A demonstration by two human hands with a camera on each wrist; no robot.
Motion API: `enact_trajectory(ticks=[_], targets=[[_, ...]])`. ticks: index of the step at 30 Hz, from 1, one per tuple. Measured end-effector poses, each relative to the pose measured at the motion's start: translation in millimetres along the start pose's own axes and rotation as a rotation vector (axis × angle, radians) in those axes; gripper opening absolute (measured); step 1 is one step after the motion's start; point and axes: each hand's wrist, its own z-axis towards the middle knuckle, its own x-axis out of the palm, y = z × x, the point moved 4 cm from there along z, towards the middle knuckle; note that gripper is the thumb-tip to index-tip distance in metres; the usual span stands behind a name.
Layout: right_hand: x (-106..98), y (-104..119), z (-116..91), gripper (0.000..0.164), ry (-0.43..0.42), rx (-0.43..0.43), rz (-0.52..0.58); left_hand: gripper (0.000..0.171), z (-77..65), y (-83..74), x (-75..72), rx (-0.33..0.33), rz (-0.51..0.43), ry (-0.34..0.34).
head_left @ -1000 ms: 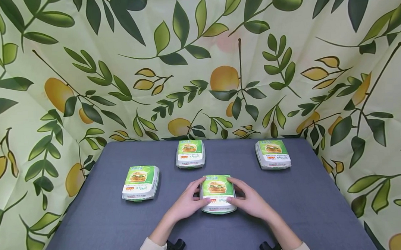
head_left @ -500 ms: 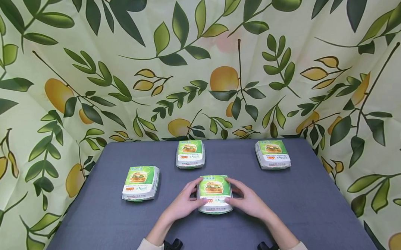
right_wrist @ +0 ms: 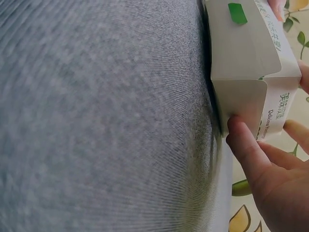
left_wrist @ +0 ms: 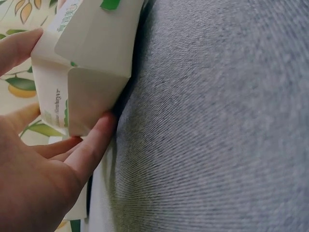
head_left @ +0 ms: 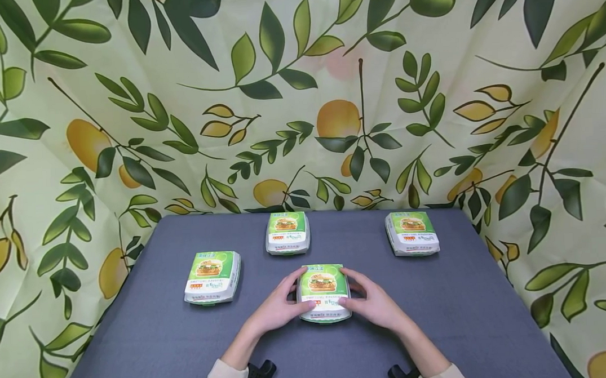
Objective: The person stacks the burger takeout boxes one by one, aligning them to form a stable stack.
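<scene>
A green and white burger box (head_left: 324, 292) with a burger picture on its lid sits near the middle front of the table, between both hands. My left hand (head_left: 277, 307) grips its left side, thumb on the lid's near edge. On the opposite side my right hand (head_left: 380, 303) holds it the same way. The left wrist view shows fingers (left_wrist: 94, 145) against the side wall of the box (left_wrist: 99, 53), low by the cloth. In the right wrist view a fingertip presses the lower side of the box (right_wrist: 246, 53), which rests on the cloth.
Three matching burger boxes stand around: one at left (head_left: 212, 276), one at the back middle (head_left: 287, 232) and one at the back right (head_left: 413, 233). A dark blue-grey cloth covers the table (head_left: 152, 348). Behind hangs a leaf-and-fruit patterned curtain (head_left: 289, 110).
Both hands have shifted slightly left together with the held burger box, mostly in the first half second. The other boxes have not moved.
</scene>
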Motion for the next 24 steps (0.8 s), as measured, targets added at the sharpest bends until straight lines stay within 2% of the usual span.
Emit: enact_trajectory(ticks=[10,18,24], targets=[[-6,7,-8,0.073,0.018,0.008,-0.02,0.079,0.0,-1.8,4.2,0.044,0.003,-0.022],[-26,9,-15,0.069,-0.008,0.035,-0.148,0.079,0.2,-4.0,4.0,0.016,0.006,-0.035],[-43,13,-17,0.067,-0.015,0.034,-0.24,0.08,0.0,-4.6,3.8,0.025,0.015,-0.038]])
